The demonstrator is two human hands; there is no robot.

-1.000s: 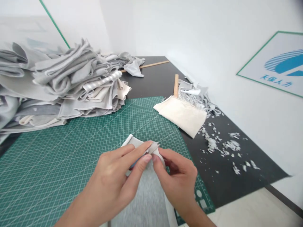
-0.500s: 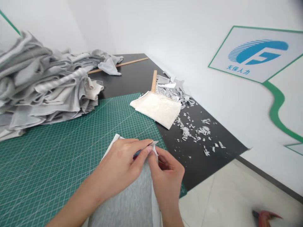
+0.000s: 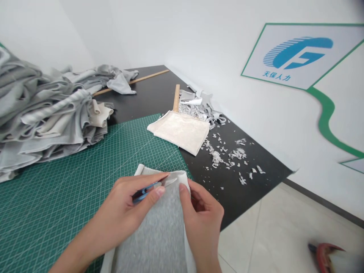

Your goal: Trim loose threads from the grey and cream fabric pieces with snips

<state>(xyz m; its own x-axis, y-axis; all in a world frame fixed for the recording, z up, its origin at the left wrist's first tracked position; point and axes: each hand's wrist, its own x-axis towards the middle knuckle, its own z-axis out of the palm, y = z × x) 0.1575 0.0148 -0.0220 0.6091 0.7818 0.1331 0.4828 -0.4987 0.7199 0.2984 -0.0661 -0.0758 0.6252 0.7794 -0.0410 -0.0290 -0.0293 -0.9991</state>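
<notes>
In my left hand (image 3: 125,206) is a small pair of blue-handled thread snips (image 3: 144,190), its blades pointing right toward the corner of a grey fabric piece (image 3: 156,231). Fingers and thumb close round the handles. My right hand (image 3: 202,212) pinches the fabric's right edge just below that top corner, thumb in front and fingers curled behind. The fabric has a pale, folded-looking border and stretches down toward the bottom of the view. The blade tips are near the corner, close to my right thumb; whether they touch cloth I cannot tell.
A green cutting mat (image 3: 71,197) lies on the black table (image 3: 148,91). Grey fabric pieces (image 3: 51,110) are heaped at left. Ahead are a folded cream cloth (image 3: 180,131), a wooden ruler (image 3: 176,98), a longer wooden stick (image 3: 150,77) and scattered scraps (image 3: 217,157). A wall stands behind.
My left hand has drawn back left and down with the snips, away from my right fingers, uncovering the fabric's top edge. My right hand still pinches the edge. The view has shifted slightly right.
</notes>
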